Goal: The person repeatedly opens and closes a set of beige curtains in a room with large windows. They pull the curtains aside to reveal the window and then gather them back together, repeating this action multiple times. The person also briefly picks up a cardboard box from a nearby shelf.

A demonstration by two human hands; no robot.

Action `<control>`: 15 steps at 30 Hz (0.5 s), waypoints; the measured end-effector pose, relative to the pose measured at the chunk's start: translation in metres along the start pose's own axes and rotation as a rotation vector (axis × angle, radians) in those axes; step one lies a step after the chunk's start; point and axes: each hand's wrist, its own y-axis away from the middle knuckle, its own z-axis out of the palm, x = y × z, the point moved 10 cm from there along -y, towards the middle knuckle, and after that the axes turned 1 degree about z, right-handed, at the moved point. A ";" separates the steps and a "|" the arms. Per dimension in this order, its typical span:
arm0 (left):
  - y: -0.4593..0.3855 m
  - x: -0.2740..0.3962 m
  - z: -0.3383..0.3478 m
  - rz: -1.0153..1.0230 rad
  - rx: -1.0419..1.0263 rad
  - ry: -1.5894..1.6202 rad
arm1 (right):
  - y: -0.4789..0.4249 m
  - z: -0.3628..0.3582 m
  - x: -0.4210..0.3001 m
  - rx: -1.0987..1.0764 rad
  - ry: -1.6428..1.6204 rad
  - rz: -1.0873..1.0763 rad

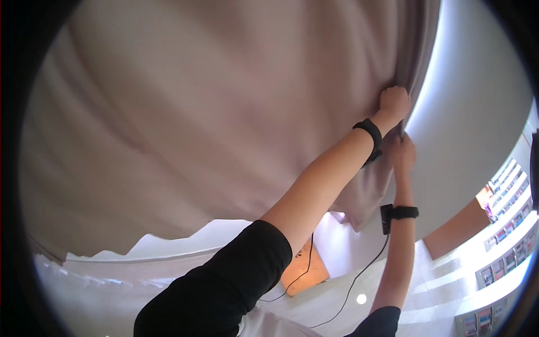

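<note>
A large beige-brown fabric curtain (202, 118) fills most of the head view, with soft folds and an uneven lower hem. Near its right-hand edge, my left hand (394, 103) is closed in a fist on the gathered cloth. Just below it, my right hand (405, 151) grips the same edge; its fingertips are partly hidden and slightly blurred. Each wrist wears a black strap; the left one is a wristband (370, 141), and the right one is a band with a small black box (386, 219).
A grey-white wall panel (471, 105) runs beside the curtain edge, with bright light between them. Thin black cables (351, 286) hang near my arms. Below are an orange piece of furniture (305, 269), a pale floor (433, 278) and racks of printed items (501, 269).
</note>
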 end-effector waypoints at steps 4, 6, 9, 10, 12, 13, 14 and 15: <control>0.001 -0.052 -0.062 -0.021 0.004 -0.037 | -0.028 -0.026 -0.055 0.231 -0.795 -0.240; 0.019 -0.066 -0.090 -0.059 -0.039 -0.084 | -0.016 -0.067 -0.116 0.291 -0.960 -0.318; 0.036 -0.074 -0.123 0.066 0.019 -0.044 | 0.012 -0.094 -0.235 0.161 -0.978 -0.466; 0.044 -0.087 -0.146 0.170 0.135 -0.047 | 0.030 -0.096 -0.284 0.192 -0.903 -0.556; 0.061 -0.111 -0.185 0.244 0.208 -0.083 | 0.071 -0.111 -0.372 0.219 -0.822 -0.685; 0.068 -0.116 -0.200 0.201 0.161 -0.105 | 0.089 -0.104 -0.410 0.195 -0.722 -0.741; 0.069 -0.091 -0.203 0.028 -0.056 -0.115 | 0.089 -0.091 -0.428 0.192 -0.562 -0.765; 0.076 -0.076 -0.223 -0.153 -0.242 -0.182 | 0.097 -0.082 -0.454 0.141 -0.580 -0.788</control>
